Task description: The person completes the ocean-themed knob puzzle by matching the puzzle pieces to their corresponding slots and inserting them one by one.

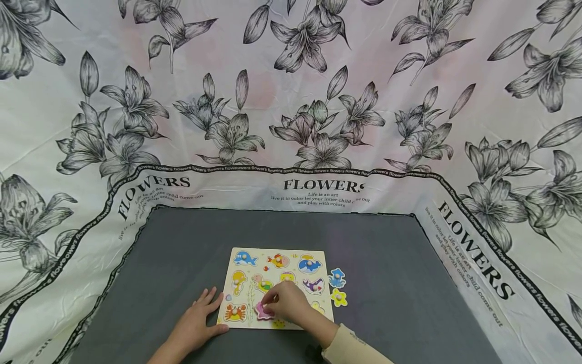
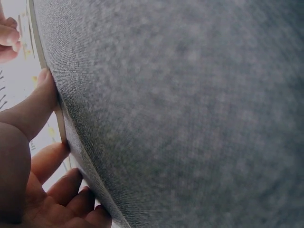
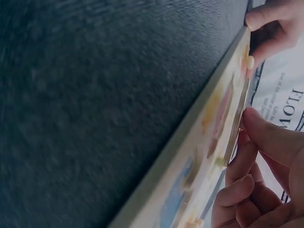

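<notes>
A wooden peg puzzle board (image 1: 254,323) with sea-animal pictures lies flat on the grey cloth. My right hand (image 1: 287,303) pinches a pink puzzle piece (image 1: 262,312) over the lower middle of the board; the fingers partly cover it. The right wrist view shows this piece (image 3: 235,130) edge-on and tilted between thumb and fingers. My left hand (image 1: 195,322) rests at the board's left edge, fingers spread, thumb by the near left corner. In the left wrist view, the thumb and index finger of the left hand (image 2: 47,190) touch the board's edge (image 2: 61,121).
A blue octopus piece (image 1: 337,278) and a yellow star piece (image 1: 338,297) lie just right of the board. Crab (image 1: 235,313) and whale (image 1: 245,258) pieces sit on it. Flower-printed fabric (image 1: 318,126) rises behind the grey surface (image 1: 386,263).
</notes>
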`<state>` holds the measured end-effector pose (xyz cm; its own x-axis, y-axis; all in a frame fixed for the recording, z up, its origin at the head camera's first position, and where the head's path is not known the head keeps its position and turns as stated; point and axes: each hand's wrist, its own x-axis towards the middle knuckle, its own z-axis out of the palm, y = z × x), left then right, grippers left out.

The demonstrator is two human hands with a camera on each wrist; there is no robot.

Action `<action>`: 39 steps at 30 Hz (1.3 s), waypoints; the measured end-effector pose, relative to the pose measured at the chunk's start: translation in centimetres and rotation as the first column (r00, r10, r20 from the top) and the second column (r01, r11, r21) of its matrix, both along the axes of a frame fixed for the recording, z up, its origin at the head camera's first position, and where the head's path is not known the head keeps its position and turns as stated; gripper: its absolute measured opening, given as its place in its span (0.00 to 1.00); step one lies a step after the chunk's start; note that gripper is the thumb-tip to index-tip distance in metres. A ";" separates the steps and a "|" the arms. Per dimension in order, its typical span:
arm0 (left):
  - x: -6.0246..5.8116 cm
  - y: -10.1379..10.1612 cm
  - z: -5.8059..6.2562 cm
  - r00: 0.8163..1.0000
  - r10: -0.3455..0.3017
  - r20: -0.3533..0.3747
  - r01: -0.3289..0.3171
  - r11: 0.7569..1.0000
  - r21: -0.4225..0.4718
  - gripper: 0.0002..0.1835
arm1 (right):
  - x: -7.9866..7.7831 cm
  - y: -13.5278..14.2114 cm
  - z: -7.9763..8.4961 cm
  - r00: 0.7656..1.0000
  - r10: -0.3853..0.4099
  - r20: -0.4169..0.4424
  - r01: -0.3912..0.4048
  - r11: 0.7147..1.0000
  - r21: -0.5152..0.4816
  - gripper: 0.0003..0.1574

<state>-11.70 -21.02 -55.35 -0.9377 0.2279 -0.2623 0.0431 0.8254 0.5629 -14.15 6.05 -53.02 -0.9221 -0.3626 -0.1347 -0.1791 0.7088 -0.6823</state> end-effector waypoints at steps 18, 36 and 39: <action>-0.3 0.1 -0.1 1.000 0.000 0.002 0.000 1.000 -0.019 0.54 | -0.1 -0.4 -0.3 0.998 0.055 -0.004 -0.055 0.997 0.053 0.04; 0.0 0.3 -0.1 1.000 0.003 0.011 -0.003 1.000 -0.021 0.54 | -0.2 1.1 2.3 0.994 0.062 -0.085 -0.063 0.998 -0.016 0.09; 0.0 0.3 -0.1 1.000 0.006 0.021 -0.006 1.000 -0.022 0.54 | -0.4 1.7 2.8 0.994 0.053 -0.100 -0.056 0.998 -0.024 0.10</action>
